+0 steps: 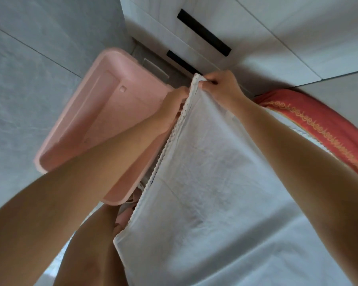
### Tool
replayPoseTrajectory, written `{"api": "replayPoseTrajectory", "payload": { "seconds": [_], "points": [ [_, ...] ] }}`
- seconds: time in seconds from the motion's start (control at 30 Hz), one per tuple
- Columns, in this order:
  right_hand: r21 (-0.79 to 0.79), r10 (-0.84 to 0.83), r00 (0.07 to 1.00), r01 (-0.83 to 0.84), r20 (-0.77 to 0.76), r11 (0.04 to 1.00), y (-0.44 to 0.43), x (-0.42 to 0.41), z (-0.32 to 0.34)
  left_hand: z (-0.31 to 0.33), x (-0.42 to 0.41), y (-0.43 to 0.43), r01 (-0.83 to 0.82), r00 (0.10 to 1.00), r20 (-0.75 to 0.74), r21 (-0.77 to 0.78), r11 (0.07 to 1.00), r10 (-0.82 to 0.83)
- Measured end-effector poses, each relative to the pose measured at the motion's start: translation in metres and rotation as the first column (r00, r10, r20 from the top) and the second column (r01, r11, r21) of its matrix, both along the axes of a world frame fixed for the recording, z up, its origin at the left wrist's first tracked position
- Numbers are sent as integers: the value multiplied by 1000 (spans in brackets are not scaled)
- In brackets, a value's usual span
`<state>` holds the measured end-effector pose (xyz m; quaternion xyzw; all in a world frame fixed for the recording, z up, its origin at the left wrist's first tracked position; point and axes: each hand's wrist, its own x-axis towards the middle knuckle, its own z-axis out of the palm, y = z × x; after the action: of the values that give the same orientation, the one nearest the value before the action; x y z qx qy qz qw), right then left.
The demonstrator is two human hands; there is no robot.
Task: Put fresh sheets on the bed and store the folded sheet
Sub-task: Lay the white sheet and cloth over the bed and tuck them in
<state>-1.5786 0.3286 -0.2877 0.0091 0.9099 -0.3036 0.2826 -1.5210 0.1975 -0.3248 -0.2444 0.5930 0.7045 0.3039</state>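
Observation:
A white sheet [205,172] with a lace-trimmed edge hangs in front of me, filling the middle and lower right of the view. My right hand [221,85] pinches its top corner from the right. My left hand [172,108] grips the lace edge just below and to the left, partly hidden behind the cloth. A pink plastic storage box lid [85,124] stands open to the left of the sheet, its box hidden behind my left arm and the cloth.
A white wardrobe with black bar handles [203,32] stands straight ahead. Grey tiled floor [29,69] lies to the left. A red cloth with gold pattern [314,120] lies at the right, beside my right arm.

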Motion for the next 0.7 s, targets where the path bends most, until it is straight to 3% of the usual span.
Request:
{"api": "replayPoseTrajectory", "payload": {
  "seconds": [0.1,0.27,0.37,0.47,0.6,0.7],
  "points": [
    [11,11,1000,-11,3,1000,-2,0,-2,-2,27,2,122,992,-20,-54,991,-124],
    [95,-7,999,11,-40,995,1,2,-10,-16,93,0,222,971,116,-109,969,-210],
    [197,11,996,7,-85,980,-2,5,-17,-27,126,-10,161,984,-29,-268,950,-175],
    [300,5,988,42,-154,953,-4,9,-24,-36,129,-26,145,982,-55,-396,907,-181],
    [418,8,957,120,-291,901,-12,12,-32,-40,119,-36,140,977,-109,-319,937,-183],
    [466,18,949,137,-314,874,-12,12,-33,-37,137,-37,288,957,55,-220,932,-283]
  ]
}}
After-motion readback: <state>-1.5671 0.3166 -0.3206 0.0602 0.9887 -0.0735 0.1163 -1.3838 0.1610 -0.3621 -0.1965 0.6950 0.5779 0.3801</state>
